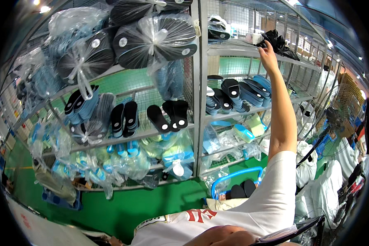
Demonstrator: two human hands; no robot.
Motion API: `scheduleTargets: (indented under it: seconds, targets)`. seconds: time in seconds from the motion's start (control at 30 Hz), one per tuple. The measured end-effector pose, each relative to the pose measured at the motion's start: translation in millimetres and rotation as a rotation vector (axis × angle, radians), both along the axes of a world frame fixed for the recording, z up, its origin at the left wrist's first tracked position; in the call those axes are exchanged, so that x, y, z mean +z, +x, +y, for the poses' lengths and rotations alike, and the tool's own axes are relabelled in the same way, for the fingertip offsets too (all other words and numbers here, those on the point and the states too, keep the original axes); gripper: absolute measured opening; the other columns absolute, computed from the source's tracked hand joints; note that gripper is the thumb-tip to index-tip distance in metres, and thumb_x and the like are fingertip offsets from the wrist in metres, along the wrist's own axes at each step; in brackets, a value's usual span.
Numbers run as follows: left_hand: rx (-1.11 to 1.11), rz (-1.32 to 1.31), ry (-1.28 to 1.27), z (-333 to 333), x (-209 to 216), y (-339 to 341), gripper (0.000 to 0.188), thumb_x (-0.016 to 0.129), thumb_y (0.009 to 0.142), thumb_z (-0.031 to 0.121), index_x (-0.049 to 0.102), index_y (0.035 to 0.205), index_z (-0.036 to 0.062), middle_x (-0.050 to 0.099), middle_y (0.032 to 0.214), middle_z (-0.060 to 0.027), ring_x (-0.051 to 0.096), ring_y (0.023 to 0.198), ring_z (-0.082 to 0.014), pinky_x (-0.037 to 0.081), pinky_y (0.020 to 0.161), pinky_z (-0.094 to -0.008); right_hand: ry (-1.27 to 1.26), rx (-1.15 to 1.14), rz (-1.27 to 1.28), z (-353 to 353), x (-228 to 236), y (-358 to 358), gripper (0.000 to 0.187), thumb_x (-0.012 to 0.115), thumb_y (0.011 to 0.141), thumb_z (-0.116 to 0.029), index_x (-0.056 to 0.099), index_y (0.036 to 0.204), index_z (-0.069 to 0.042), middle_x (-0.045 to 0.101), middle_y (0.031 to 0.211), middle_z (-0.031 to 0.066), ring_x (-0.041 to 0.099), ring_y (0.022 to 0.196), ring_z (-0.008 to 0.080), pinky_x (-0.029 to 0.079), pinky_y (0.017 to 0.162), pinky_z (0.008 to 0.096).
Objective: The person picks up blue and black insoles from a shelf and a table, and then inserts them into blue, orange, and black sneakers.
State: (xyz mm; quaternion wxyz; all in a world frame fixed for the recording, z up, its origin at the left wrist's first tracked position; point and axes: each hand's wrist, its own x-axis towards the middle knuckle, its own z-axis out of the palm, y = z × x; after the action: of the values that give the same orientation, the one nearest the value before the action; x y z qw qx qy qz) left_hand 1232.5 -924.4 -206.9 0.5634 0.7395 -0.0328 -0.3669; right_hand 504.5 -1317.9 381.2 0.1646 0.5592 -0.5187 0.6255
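Note:
My right arm is stretched up to the top shelf of the right-hand rack. My right hand (268, 56) is at the shelf's front edge, its fingers closed on the edge of a crumpled black plastic bag (276, 42). Part of the bag spreads to the right along the wire shelf (238, 48). A small white item (254, 38) sits just behind my fingers. Down at the lower edge, only a sliver of my left hand (115, 241) shows, and its fingers cannot be made out.
Bagged dark insoles (156, 41) fill the left rack's upper shelf. Loose black and blue insoles (233, 92) stand on the middle shelves, with bagged blue-green ones (123, 162) below. A blue-handled cart (238, 174) stands under the right rack. White sacks (326, 186) and a fan (336, 117) are at right.

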Motion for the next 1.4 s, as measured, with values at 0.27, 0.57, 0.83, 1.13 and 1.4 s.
scheduleTargets:
  seconds: [0.27,0.57,0.83,1.13,1.4]
  targets:
    - [-0.358,0.152,-0.383,-235.0,8.7,-107.9,0.026,0.042,0.083,0.029,0.051,0.094,0.0072,0.055,0.082,-0.0117,0.055,0.068,-0.0209,0.042,0.055,-0.0292,0.518,-0.297,0.433,-141.1,87.2,18.5,0.042,0.039,0.079,-0.025,0.038,0.121,-0.017,0.034,0.125,0.0133,0.035,0.112,0.0301,0.027,0.092,0.0452]
    - [-0.74,-0.086,-0.276,-359.5,17.0,-242.4,0.022,0.044,0.083,0.023,0.049,0.094,0.0053,0.055,0.082,-0.0122,0.056,0.069,-0.0207,0.044,0.058,-0.0307,0.822,-0.269,0.6,-278.8,104.1,18.4,0.044,0.031,0.082,-0.019,0.025,0.126,-0.015,0.023,0.132,0.009,0.021,0.121,0.0297,0.023,0.097,0.0372]
    - [-0.788,0.008,0.002,-379.0,-60.5,-230.2,0.017,0.047,0.082,0.015,0.05,0.09,0.0011,0.055,0.079,-0.0122,0.055,0.072,-0.0188,0.046,0.061,-0.0329,0.195,0.088,0.583,-220.3,102.4,-18.0,0.022,0.048,0.077,-0.023,0.054,0.082,-0.002,0.056,0.075,0.0171,0.053,0.072,0.0335,0.041,0.063,0.0372]
    - [-1.46,0.348,-0.375,-427.4,-119.4,-226.0,0.019,0.046,0.082,0.014,0.05,0.073,-0.0013,0.054,0.071,-0.009,0.055,0.067,-0.0167,0.047,0.062,-0.031,-0.024,0.135,0.685,-81.6,69.5,-66.9,0.008,0.056,0.076,-0.01,0.054,0.073,-0.002,0.05,0.072,0.0052,0.045,0.07,0.0187,0.036,0.062,0.0299]
    - [-1.327,-0.191,-0.062,-401.5,-38.9,-258.6,0.021,0.045,0.079,0.017,0.055,0.075,-0.0008,0.058,0.064,-0.0069,0.056,0.058,-0.0119,0.045,0.054,-0.023,0.523,0.604,0.192,-104.4,63.1,-81.1,0.022,0.046,0.078,-0.023,0.052,0.074,-0.002,0.055,0.073,0.0069,0.053,0.075,0.016,0.04,0.069,0.027]
